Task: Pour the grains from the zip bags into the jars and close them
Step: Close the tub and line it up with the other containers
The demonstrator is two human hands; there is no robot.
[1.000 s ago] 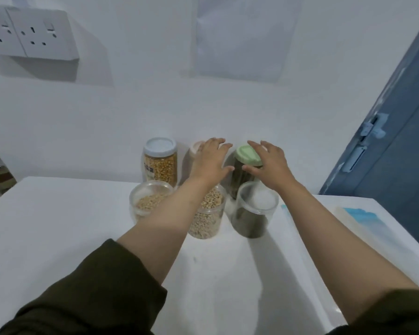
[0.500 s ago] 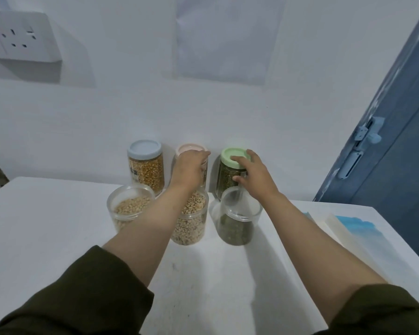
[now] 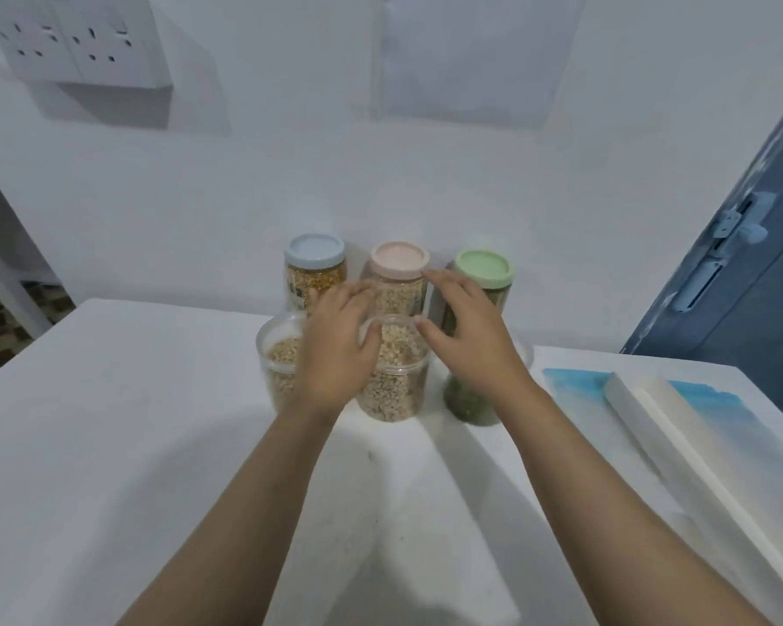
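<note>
Middle jar (image 3: 392, 377) before pink-lidded jar (image 3: 399, 282): open-topped. Left hand (image 3: 335, 350), right hand (image 3: 466, 341) flank it, fingers loose, grasping nothing. Next: grasp it.

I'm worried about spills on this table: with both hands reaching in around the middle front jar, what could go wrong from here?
1. The middle front jar has no lid and is filled nearly to its rim, so a nudge from the left hand or right hand could scatter grains.
2. The jars stand packed close; the right forearm passes over the open jar of green grains and might tip it.
3. The pink-lidded jar stands just behind the fingertips and could be knocked.
</note>
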